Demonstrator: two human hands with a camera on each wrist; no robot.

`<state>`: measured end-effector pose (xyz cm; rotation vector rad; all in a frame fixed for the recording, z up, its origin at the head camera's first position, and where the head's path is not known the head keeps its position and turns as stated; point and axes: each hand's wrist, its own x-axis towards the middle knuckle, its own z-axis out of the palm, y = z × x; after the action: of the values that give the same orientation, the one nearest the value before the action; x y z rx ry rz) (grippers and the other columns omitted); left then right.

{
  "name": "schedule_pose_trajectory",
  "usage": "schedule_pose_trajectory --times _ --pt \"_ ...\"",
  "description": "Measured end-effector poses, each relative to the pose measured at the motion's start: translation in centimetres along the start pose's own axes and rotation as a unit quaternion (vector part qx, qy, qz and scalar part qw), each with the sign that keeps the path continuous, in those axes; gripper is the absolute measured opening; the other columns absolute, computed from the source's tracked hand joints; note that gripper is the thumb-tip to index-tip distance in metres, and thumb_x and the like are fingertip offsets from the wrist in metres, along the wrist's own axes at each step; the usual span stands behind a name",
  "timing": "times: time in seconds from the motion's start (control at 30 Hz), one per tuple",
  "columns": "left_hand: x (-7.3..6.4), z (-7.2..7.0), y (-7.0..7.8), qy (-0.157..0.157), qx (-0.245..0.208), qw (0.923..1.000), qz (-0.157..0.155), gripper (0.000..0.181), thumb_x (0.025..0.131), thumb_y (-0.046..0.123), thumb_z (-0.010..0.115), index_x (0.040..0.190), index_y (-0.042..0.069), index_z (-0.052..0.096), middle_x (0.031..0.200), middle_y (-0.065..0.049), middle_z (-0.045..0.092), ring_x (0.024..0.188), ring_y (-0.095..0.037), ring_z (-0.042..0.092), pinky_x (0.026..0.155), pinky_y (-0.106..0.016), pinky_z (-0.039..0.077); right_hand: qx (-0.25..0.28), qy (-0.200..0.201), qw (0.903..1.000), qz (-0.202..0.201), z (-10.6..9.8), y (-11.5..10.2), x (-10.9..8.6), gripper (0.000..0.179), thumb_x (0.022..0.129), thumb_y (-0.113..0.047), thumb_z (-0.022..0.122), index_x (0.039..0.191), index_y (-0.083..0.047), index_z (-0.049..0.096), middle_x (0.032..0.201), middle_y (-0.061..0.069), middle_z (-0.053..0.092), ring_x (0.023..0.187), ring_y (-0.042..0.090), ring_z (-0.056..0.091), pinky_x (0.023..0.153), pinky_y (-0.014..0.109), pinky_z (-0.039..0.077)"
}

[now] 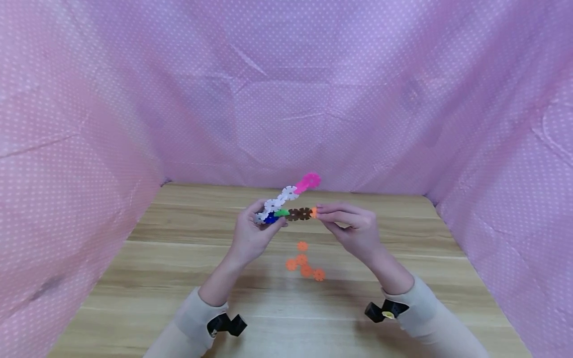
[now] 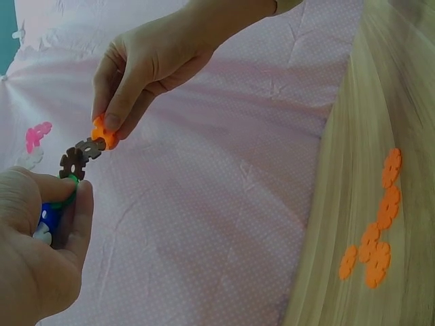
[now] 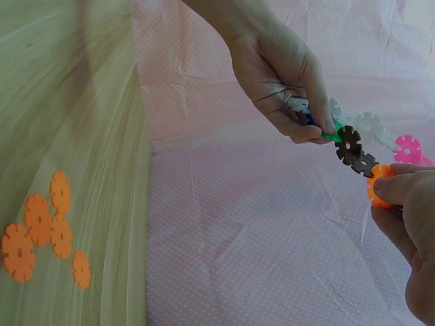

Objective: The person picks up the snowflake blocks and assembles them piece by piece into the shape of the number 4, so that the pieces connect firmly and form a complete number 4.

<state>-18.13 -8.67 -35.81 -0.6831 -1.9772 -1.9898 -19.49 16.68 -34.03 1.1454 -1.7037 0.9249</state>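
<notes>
A chain of notched plastic snowflake discs hangs between the two hands above the table. It runs from pink discs (image 1: 311, 180) through white discs (image 1: 273, 205), blue and green to brown discs (image 1: 299, 214). My left hand (image 1: 251, 236) pinches the chain around the green disc (image 3: 333, 136) and the blue disc (image 2: 47, 216). Between thumb and fingers, my right hand (image 1: 355, 231) pinches an orange snowflake disc (image 2: 103, 133) at the end of the brown pair. The orange disc touches the outer brown disc; how deep the slots sit I cannot tell. Fingers partly cover both ends.
Several loose orange discs (image 1: 306, 270) lie in a small group on the wooden table (image 1: 295, 318), below and between the hands. Pink dotted cloth (image 1: 286, 99) encloses the back and both sides of the table. Each wrist carries a black camera (image 1: 228, 324).
</notes>
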Motion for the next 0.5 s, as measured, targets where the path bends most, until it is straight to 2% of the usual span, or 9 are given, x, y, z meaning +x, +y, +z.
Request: schedule_pose_trajectory --times 0.07,0.23,0.37,0.43,0.5 --pt "0.00 -0.04 0.00 -0.003 0.001 1.0000 0.001 0.029 0.091 -0.011 0.074 0.119 -0.012 0.065 0.105 -0.031 0.072 0.085 -0.006 0.077 0.080 -0.036 0.071 0.004 -0.003 1.0000 -0.007 -0.02 0.03 0.06 0.023 0.073 0.016 0.086 0.088 -0.002 0.084 0.091 0.014 0.082 0.091 0.027 0.082 0.091 0.019 0.066" --pt "-0.07 -0.24 -0.08 -0.004 0.003 1.0000 0.008 0.030 0.090 -0.012 0.075 0.118 -0.010 0.066 0.104 -0.030 0.072 0.085 -0.007 0.077 0.075 -0.030 0.071 0.007 -0.016 0.9994 -0.029 -0.05 0.04 0.22 0.005 0.093 -0.003 0.080 0.091 -0.003 0.084 0.092 0.014 0.082 0.090 0.029 0.082 0.090 0.020 0.066" --pt "-0.14 -0.44 -0.16 -0.009 0.000 0.9999 0.008 0.029 0.090 -0.012 0.074 0.117 -0.009 0.066 0.104 -0.031 0.073 0.084 -0.007 0.077 0.077 -0.031 0.071 -0.002 -0.021 0.9985 -0.049 0.01 -0.09 0.41 0.021 0.103 -0.015 0.072 0.090 -0.003 0.084 0.091 0.013 0.082 0.087 0.031 0.082 0.086 0.022 0.067" --pt "-0.17 -0.55 -0.20 -0.012 -0.003 0.9999 0.005 0.029 0.090 -0.012 0.074 0.117 -0.011 0.065 0.105 -0.032 0.073 0.085 -0.007 0.077 0.080 -0.036 0.071 -0.003 -0.022 0.9980 -0.059 0.04 -0.15 0.49 0.022 0.103 -0.016 0.071 0.090 -0.002 0.083 0.090 0.013 0.082 0.086 0.032 0.082 0.085 0.023 0.068" --pt "-0.21 -0.61 -0.17 -0.016 -0.006 0.9999 0.002 0.030 0.090 -0.012 0.073 0.118 -0.013 0.064 0.105 -0.032 0.073 0.085 -0.007 0.076 0.081 -0.035 0.071 -0.004 -0.022 0.9975 -0.067 0.10 -0.24 0.59 0.023 0.103 -0.015 0.071 0.089 -0.001 0.083 0.090 0.014 0.082 0.085 0.032 0.082 0.084 0.024 0.068"
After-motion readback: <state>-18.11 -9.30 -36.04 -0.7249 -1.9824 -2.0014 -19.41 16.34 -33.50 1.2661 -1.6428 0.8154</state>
